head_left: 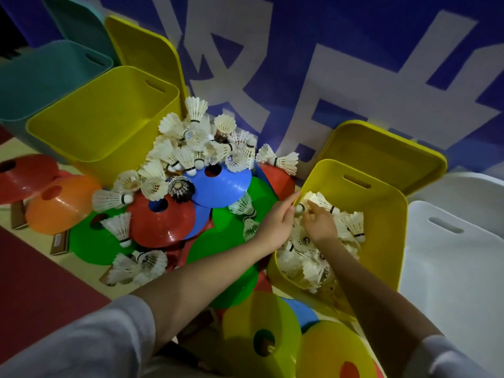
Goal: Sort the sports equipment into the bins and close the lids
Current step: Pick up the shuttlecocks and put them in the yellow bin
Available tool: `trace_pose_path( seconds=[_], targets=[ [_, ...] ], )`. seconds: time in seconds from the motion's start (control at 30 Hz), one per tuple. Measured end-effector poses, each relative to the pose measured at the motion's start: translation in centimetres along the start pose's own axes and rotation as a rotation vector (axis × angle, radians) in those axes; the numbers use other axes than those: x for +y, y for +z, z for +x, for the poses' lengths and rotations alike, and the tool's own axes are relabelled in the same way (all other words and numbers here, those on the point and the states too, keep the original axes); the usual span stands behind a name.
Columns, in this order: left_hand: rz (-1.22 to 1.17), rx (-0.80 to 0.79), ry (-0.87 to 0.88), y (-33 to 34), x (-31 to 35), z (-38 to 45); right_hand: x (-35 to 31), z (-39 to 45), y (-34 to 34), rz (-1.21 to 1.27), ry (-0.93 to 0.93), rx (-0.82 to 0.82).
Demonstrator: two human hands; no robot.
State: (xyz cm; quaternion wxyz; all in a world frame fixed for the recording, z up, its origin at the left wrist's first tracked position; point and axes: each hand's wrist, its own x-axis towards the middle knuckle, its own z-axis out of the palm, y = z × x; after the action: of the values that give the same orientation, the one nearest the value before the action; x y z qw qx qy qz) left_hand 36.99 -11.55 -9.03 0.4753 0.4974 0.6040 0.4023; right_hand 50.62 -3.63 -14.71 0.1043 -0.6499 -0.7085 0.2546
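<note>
Nearest the camera: yellow cones (261, 334) and a blue one stacked loose on the floor, unsorted. Just beyond, both forearms extended toward the near yellow bin (381, 233), which stands at right and already holds a deep layer of shuttlecocks (305, 257). Left hand (275, 222) at the bin's left rim, fingers stretched forward toward a cork tip; contact with that shuttlecock (317, 201) not clear, grip impossible to determine. Right hand (320, 223) inside the bin, fingers curled at the same shuttlecock, apparently pinching it. White bin (450, 268) just right of the yellow one, contents not visible. Middle distance, left of the hands: mixed pile of flat cones (161, 219) in red, green, blue and orange, with loose shuttlecocks scattered on top, none of it sorted. Farther back: a dense heap of shuttlecocks (196, 143) against the wall, still on the floor. Far left: second yellow bin (103, 124) and a teal bin (43, 77), both apparently holding nothing. Lids (387, 156) propped against the wall behind the bins, none fitted. Judged status: early stage; one bin partly filled with shuttlecocks, most shuttlecocks and all cones remaining, every lid still to close.
</note>
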Motion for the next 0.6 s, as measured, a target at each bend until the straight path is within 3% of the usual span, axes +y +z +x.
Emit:
trace_pose_path(
  seconds=[0.17, 0.33, 0.47, 0.6],
  targets=[
    [-0.029, -0.105, 0.006, -0.5, 0.4, 0.1, -0.6, -3.2, -2.1, 0.116, 0.009, 0.185],
    [-0.069, -0.280, -0.113, -3.8, 2.1, 0.5, -4.3, -7.2, -4.6, 0.244, -0.024, 0.362],
    [-0.005, -0.221, -0.071, -9.1, 2.7, 0.1, -9.5, -10.3, -5.7, 0.400, -0.075, 0.454],
    [0.105, -0.119, -0.047, -15.8, 0.4, -0.8, -15.2, -12.8, -3.2, 0.449, -0.199, 0.412]
  ],
)
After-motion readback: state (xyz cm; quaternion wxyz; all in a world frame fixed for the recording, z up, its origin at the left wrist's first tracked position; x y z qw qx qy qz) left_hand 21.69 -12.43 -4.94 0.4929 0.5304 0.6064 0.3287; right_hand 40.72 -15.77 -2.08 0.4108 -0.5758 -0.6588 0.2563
